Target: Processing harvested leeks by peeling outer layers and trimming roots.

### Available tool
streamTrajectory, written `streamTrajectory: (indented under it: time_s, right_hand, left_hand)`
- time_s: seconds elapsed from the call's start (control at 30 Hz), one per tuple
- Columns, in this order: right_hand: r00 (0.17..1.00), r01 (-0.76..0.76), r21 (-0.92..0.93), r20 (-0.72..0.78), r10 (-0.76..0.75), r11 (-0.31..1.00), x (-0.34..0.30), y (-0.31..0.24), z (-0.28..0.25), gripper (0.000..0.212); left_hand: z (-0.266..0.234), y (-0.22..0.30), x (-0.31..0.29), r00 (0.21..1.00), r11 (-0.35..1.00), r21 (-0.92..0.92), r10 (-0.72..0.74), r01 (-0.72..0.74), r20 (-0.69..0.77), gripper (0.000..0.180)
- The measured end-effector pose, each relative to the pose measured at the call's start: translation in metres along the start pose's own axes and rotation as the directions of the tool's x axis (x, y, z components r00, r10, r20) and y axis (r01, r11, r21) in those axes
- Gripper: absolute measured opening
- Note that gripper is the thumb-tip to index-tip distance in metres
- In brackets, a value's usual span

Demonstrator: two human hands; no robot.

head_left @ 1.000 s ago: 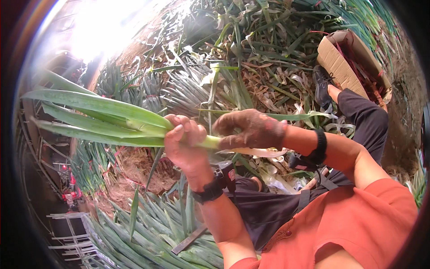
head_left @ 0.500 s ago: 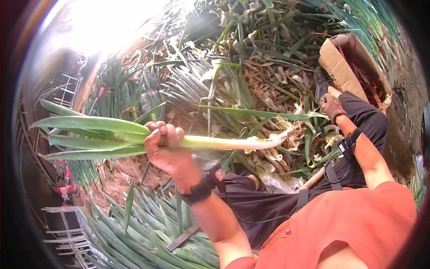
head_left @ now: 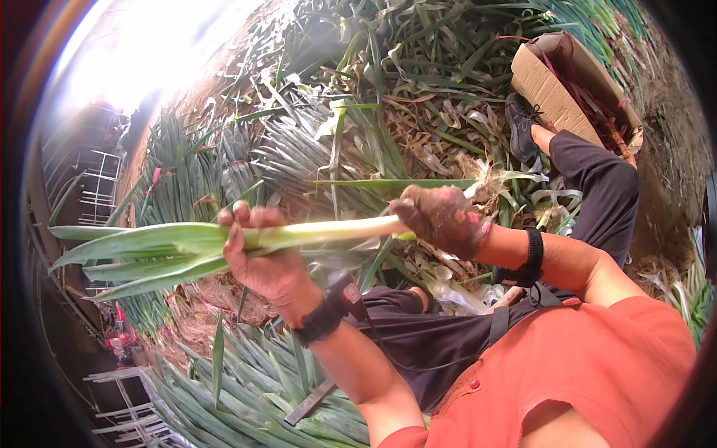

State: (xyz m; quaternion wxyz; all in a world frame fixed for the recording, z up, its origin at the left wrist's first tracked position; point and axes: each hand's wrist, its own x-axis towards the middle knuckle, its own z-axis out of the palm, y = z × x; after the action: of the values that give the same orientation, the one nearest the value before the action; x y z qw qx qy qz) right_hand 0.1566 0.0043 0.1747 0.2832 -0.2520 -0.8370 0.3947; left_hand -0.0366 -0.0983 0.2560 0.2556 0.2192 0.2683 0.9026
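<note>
A large green onion [head_left: 336,231] lies level across the middle of the head view, green leaves to the left and white shaft to the right. My bare left hand [head_left: 265,261] is closed round it where the leaves fan out. In a stained, patterned glove, my right hand [head_left: 447,221] is closed round the white lower end, hiding the roots. Just beyond the shaft stretches a long loose green leaf [head_left: 388,183]. Below my hands, peeled leaves and pale skins [head_left: 455,287] litter the ground.
A heap of trimmed leaves [head_left: 441,97] covers the ground ahead. Bundled green onions [head_left: 183,160] stand at the left, and more [head_left: 246,388] lie beside my left arm. An open cardboard box [head_left: 553,93] with reddish strips stands by my shoe [head_left: 523,127]. A flat bar [head_left: 310,402] lies near my left elbow.
My right hand has come left from the leaf litter near my shoe and taken hold of the green onion's white end. My left hand has shifted slightly left, still holding it.
</note>
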Motion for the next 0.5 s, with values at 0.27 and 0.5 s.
streamTrajectory:
  time_s: [0.27,0.5]
  right_hand:
    - [0.868,-0.425,0.076,0.315,0.383,0.902,0.023,0.041,0.007,0.032]
    - [0.941,-0.3,0.3,0.247,0.23,0.906,0.012,0.032,-0.002,0.046]
  left_hand:
    - [-0.009,-0.011,0.0,0.95,0.969,-0.099,-0.243,0.227,-0.197,0.025]
    - [-0.008,0.001,0.0,0.978,1.0,-0.005,-0.022,0.022,-0.209,0.02]
